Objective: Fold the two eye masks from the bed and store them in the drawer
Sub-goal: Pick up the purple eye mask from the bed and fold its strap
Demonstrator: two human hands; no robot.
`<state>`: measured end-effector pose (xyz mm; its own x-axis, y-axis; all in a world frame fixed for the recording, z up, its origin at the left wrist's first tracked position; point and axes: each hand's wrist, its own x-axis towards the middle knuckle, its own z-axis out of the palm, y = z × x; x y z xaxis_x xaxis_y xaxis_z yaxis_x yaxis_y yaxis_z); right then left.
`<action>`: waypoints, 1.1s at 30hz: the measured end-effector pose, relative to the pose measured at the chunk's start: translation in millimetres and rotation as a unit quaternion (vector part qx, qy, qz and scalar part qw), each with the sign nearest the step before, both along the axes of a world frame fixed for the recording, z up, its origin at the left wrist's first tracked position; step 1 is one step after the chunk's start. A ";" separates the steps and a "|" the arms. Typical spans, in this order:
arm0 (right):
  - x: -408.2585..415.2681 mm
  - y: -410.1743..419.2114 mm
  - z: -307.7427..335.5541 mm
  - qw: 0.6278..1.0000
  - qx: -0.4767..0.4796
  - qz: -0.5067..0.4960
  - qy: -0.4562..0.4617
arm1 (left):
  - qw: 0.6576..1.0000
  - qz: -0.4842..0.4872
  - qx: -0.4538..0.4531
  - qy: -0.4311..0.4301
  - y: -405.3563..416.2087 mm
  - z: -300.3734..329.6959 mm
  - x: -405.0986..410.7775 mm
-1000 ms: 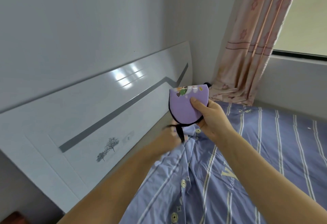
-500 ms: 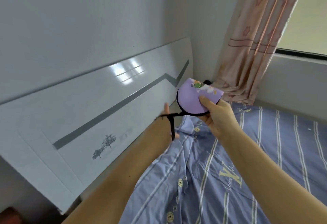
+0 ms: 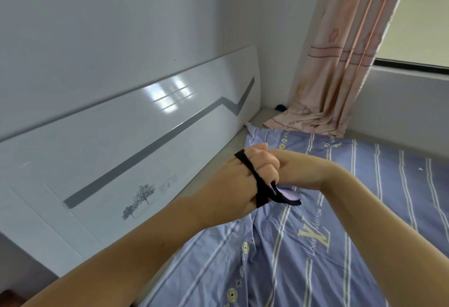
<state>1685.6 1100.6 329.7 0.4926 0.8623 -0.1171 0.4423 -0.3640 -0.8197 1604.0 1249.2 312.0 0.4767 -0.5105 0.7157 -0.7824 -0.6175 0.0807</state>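
One mask [image 3: 288,196] is in play, held up over the bed [image 3: 364,209]; only a lilac sliver with a dark edge shows, peeking out at about 4 o'clock from the hands. Its black strap [image 3: 252,175] runs across the back of the left hand [image 3: 233,185], from the knuckles at 11 o'clock down to the heel of the hand at 5 o'clock, where it bunches. The right hand [image 3: 267,163] is pressed against the left, fingers curled into a loose fist, and seems to be closed on the folded mask, though the mask's body is hidden behind the hands. The left looks closed too, with the strap looped over it; what its fingers pinch I cannot tell.

No second mask and no drawer are in view, so storing looks some way off.

Risks, as I judge them: the elastic could snap off the knuckles if tension slackens, letting the fold spring open. Pulling the left hand free may drag the wrap loose. A soft bundle like this could also unfold in a careless carry.
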 end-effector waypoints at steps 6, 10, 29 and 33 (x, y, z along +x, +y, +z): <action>-12.3 2.8 5.6 0.993 0.072 0.057 0.072 | 0.991 -0.007 0.073 -0.111 -4.5 3.0 -10.4; -14.8 5.4 3.2 0.983 0.099 0.053 0.144 | 0.985 0.001 0.100 -0.137 -3.2 -3.7 -9.9; -23.2 25.2 -31.3 0.951 0.173 -0.232 -0.108 | 0.952 0.119 -0.202 0.195 37.7 -19.7 -35.5; -32.5 16.0 -37.4 0.937 0.235 -0.247 -0.079 | 0.987 0.088 -0.121 0.051 40.8 -22.4 -48.4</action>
